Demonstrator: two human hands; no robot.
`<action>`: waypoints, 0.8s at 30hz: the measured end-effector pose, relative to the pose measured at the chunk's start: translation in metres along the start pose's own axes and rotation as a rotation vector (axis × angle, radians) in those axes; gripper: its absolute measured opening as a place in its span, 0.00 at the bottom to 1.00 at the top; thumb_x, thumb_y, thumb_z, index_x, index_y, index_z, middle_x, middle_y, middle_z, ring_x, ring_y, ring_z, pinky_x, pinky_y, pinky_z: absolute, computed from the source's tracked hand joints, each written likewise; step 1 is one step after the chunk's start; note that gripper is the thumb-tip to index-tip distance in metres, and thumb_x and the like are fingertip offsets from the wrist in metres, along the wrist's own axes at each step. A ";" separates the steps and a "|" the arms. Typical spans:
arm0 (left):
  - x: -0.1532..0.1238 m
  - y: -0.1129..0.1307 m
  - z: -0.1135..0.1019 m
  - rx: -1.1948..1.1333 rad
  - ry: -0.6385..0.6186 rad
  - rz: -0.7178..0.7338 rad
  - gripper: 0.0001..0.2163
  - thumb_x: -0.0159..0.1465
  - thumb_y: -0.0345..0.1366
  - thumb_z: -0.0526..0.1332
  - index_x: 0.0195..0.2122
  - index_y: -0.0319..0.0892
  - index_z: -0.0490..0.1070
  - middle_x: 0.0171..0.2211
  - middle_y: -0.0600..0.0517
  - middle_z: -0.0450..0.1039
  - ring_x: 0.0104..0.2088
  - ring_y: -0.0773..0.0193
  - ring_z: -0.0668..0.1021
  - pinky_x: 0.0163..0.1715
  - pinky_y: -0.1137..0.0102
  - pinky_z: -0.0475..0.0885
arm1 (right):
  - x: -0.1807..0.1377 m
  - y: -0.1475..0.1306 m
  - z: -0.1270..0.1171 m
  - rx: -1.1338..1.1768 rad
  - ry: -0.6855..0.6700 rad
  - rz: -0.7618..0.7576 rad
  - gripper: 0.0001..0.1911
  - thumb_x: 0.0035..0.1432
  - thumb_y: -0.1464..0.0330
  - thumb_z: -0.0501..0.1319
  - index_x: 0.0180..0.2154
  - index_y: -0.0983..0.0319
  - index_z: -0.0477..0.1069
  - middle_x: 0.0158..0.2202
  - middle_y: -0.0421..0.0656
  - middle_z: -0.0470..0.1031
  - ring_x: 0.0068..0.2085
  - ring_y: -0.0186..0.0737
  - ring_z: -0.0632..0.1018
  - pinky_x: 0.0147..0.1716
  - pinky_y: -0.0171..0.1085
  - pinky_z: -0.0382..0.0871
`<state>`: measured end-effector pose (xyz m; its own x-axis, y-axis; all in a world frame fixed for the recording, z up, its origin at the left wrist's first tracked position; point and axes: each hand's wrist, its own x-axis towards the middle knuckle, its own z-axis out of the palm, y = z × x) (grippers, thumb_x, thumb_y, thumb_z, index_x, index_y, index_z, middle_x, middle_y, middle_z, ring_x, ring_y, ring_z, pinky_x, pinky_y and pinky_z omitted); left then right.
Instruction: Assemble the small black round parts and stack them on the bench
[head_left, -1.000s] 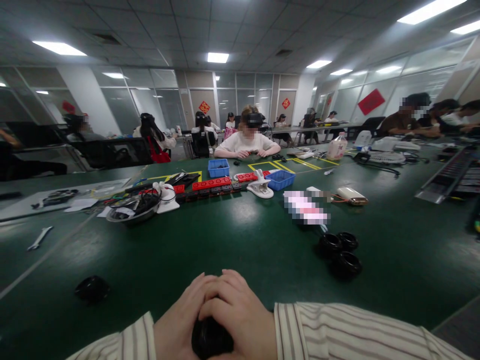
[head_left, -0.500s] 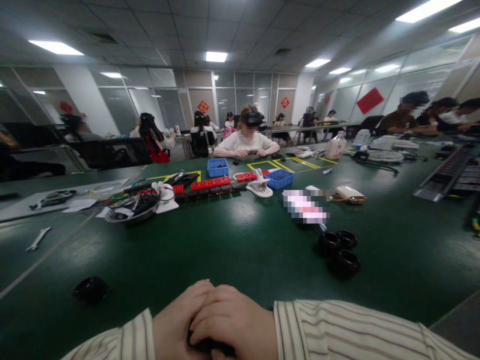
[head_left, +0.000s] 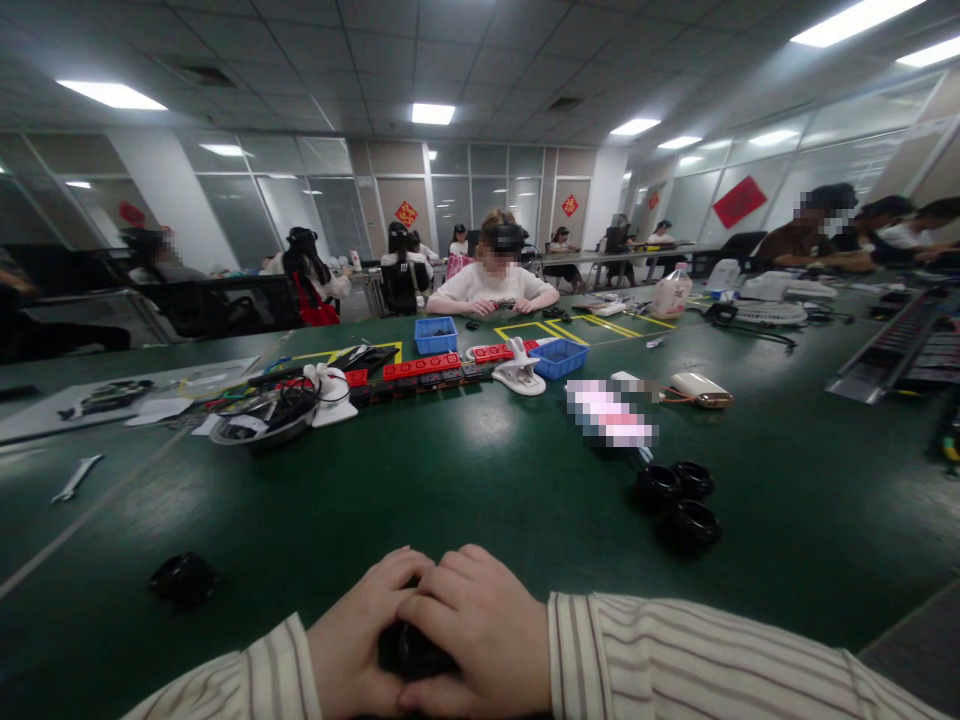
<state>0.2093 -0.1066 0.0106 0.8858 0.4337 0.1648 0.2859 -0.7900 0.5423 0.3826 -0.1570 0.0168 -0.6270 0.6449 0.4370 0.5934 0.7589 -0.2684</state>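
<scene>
At the bottom edge of the view, my left hand (head_left: 356, 640) and my right hand (head_left: 480, 630) are closed together around a small black round part (head_left: 409, 650), mostly hidden by the fingers. Both wrists wear striped sleeves. To the right lie three black rings (head_left: 679, 500) in a cluster on the green table (head_left: 487, 490). Another black round part (head_left: 182, 578) lies alone to the left.
A wrench (head_left: 75, 478) lies far left. Across the table stand a metal bowl of parts (head_left: 262, 415), red and black strips (head_left: 424, 375), blue bins (head_left: 559, 358) and a white clamp (head_left: 517, 372). A person with a headset (head_left: 495, 275) sits opposite; other people sit at the right and behind.
My hands dipped lower half a second ago and have come back up slightly, fingers shifting over the black part. Nothing else on the table has moved.
</scene>
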 end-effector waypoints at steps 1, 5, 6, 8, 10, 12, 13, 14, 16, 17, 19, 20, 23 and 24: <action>-0.001 -0.001 0.000 0.008 0.008 -0.014 0.22 0.45 0.39 0.66 0.42 0.47 0.68 0.42 0.50 0.67 0.45 0.52 0.69 0.52 0.56 0.59 | 0.000 0.002 -0.003 0.049 0.025 -0.007 0.25 0.48 0.54 0.59 0.43 0.63 0.65 0.37 0.45 0.69 0.35 0.40 0.68 0.36 0.39 0.61; -0.004 -0.008 0.001 0.057 0.044 -0.090 0.22 0.45 0.39 0.66 0.44 0.45 0.68 0.46 0.48 0.65 0.48 0.49 0.67 0.53 0.52 0.56 | 0.000 0.011 -0.018 0.302 0.207 0.097 0.24 0.55 0.64 0.56 0.53 0.62 0.58 0.44 0.47 0.63 0.44 0.40 0.66 0.42 0.39 0.63; -0.004 -0.010 0.001 0.079 0.067 -0.115 0.21 0.46 0.39 0.66 0.43 0.45 0.69 0.46 0.47 0.66 0.48 0.49 0.67 0.53 0.50 0.55 | 0.000 0.013 -0.021 0.329 0.246 0.136 0.24 0.55 0.67 0.55 0.54 0.61 0.57 0.45 0.47 0.61 0.46 0.40 0.65 0.45 0.40 0.62; -0.004 -0.014 0.001 0.121 0.132 -0.178 0.18 0.49 0.40 0.65 0.41 0.44 0.70 0.45 0.46 0.66 0.47 0.49 0.68 0.52 0.49 0.56 | 0.002 0.019 -0.022 0.357 0.288 0.194 0.22 0.55 0.70 0.55 0.53 0.60 0.58 0.46 0.46 0.59 0.48 0.40 0.64 0.47 0.41 0.61; -0.004 -0.019 0.001 0.139 0.203 -0.242 0.18 0.51 0.40 0.64 0.43 0.44 0.70 0.45 0.45 0.67 0.47 0.49 0.69 0.50 0.50 0.60 | 0.003 0.025 -0.018 0.377 0.305 0.259 0.18 0.53 0.72 0.57 0.48 0.61 0.62 0.45 0.45 0.60 0.47 0.38 0.65 0.47 0.39 0.61; -0.004 -0.025 0.001 0.133 0.243 -0.281 0.19 0.52 0.39 0.64 0.45 0.45 0.69 0.47 0.46 0.67 0.48 0.49 0.68 0.48 0.53 0.64 | 0.006 0.032 -0.012 0.375 0.326 0.344 0.15 0.49 0.74 0.59 0.41 0.62 0.63 0.41 0.43 0.62 0.43 0.37 0.67 0.43 0.37 0.63; -0.004 -0.028 0.001 0.133 0.254 -0.293 0.19 0.52 0.39 0.63 0.47 0.45 0.68 0.48 0.46 0.66 0.49 0.50 0.68 0.49 0.53 0.64 | 0.007 0.036 -0.009 0.363 0.337 0.386 0.15 0.47 0.75 0.60 0.38 0.62 0.62 0.39 0.42 0.62 0.40 0.36 0.67 0.41 0.36 0.64; -0.005 -0.031 0.001 0.141 0.259 -0.304 0.20 0.52 0.38 0.63 0.48 0.46 0.68 0.49 0.46 0.66 0.50 0.50 0.68 0.49 0.54 0.63 | 0.008 0.040 -0.006 0.346 0.350 0.426 0.14 0.45 0.75 0.61 0.36 0.62 0.61 0.37 0.41 0.62 0.38 0.36 0.67 0.39 0.35 0.64; -0.005 -0.035 0.002 0.185 0.258 -0.331 0.22 0.53 0.39 0.63 0.50 0.45 0.66 0.51 0.46 0.65 0.52 0.51 0.67 0.51 0.53 0.62 | 0.010 0.049 -0.003 0.316 0.369 0.487 0.14 0.44 0.74 0.61 0.33 0.62 0.58 0.34 0.40 0.61 0.35 0.35 0.66 0.35 0.35 0.63; -0.005 -0.037 0.002 0.222 0.254 -0.350 0.24 0.53 0.40 0.63 0.52 0.45 0.64 0.52 0.45 0.64 0.53 0.50 0.66 0.52 0.52 0.60 | 0.011 0.053 -0.002 0.305 0.369 0.506 0.13 0.45 0.73 0.62 0.32 0.62 0.58 0.33 0.39 0.61 0.34 0.35 0.65 0.34 0.34 0.63; -0.006 -0.038 0.004 0.309 0.234 -0.395 0.30 0.52 0.44 0.63 0.56 0.44 0.59 0.55 0.44 0.61 0.55 0.48 0.63 0.53 0.48 0.55 | 0.012 0.061 -0.002 0.278 0.354 0.547 0.13 0.45 0.71 0.62 0.29 0.62 0.57 0.31 0.38 0.60 0.32 0.35 0.65 0.33 0.34 0.62; -0.006 -0.038 0.005 0.350 0.221 -0.414 0.33 0.52 0.45 0.63 0.57 0.43 0.56 0.57 0.43 0.59 0.56 0.47 0.61 0.54 0.46 0.52 | 0.012 0.064 -0.003 0.265 0.341 0.566 0.13 0.44 0.71 0.63 0.29 0.62 0.57 0.30 0.37 0.60 0.32 0.35 0.65 0.32 0.34 0.62; -0.006 -0.036 0.007 0.417 0.183 -0.439 0.37 0.52 0.49 0.62 0.59 0.40 0.51 0.58 0.41 0.55 0.58 0.48 0.58 0.54 0.47 0.52 | 0.011 0.071 -0.006 0.228 0.301 0.613 0.14 0.44 0.70 0.64 0.31 0.62 0.59 0.29 0.37 0.62 0.31 0.35 0.65 0.31 0.35 0.62; -0.005 -0.035 0.006 0.426 0.175 -0.443 0.37 0.52 0.49 0.61 0.59 0.39 0.51 0.59 0.41 0.55 0.58 0.48 0.58 0.54 0.48 0.52 | 0.010 0.071 -0.008 0.218 0.288 0.618 0.15 0.44 0.70 0.64 0.33 0.63 0.60 0.30 0.38 0.63 0.32 0.36 0.66 0.32 0.36 0.63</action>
<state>0.1970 -0.0841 -0.0144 0.5881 0.7944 0.1516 0.7633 -0.6072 0.2207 0.4225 -0.0973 0.0090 -0.0327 0.9359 0.3508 0.6641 0.2827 -0.6922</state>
